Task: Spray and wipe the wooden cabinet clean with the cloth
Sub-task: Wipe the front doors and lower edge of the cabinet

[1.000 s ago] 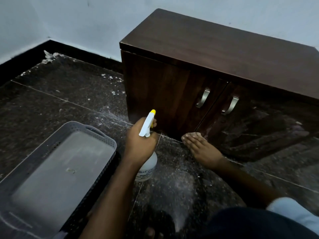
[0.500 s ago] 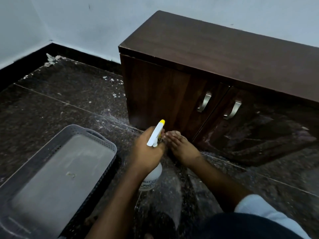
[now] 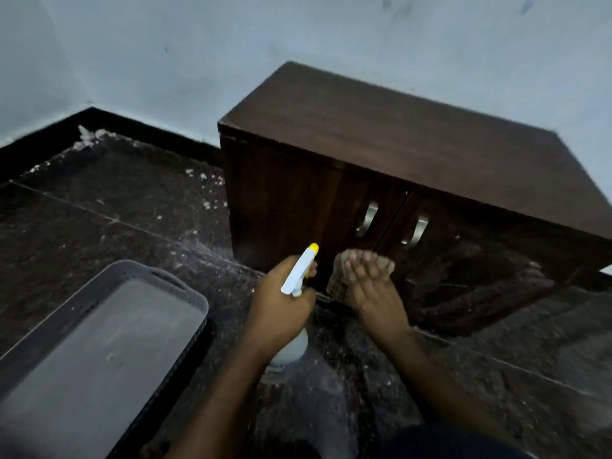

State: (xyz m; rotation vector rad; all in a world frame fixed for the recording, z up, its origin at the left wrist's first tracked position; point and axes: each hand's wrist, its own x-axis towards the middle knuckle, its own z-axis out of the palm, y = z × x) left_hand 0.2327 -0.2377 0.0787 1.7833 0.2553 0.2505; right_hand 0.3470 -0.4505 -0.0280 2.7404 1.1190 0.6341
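A dark brown wooden cabinet with two doors and silver handles stands against the wall. My left hand grips a white spray bottle with a yellow nozzle tip, upright, just in front of the cabinet's left door. The nozzle points up and right. Close to the right of it, my right hand holds a brownish cloth low in front of the doors. The cloth shows past my fingertips and hangs at the hand's left side. The picture is blurred around both hands.
A grey perforated plastic basket lies on the dark speckled floor at the lower left. White dust and crumbs are scattered near the corner skirting. The light wall runs behind the cabinet. My knee fills the bottom right.
My right hand left the floor, moved to the nozzle and now holds the cloth up in front of the doors. My left hand raised the bottle and shifted right. The view tilted up.
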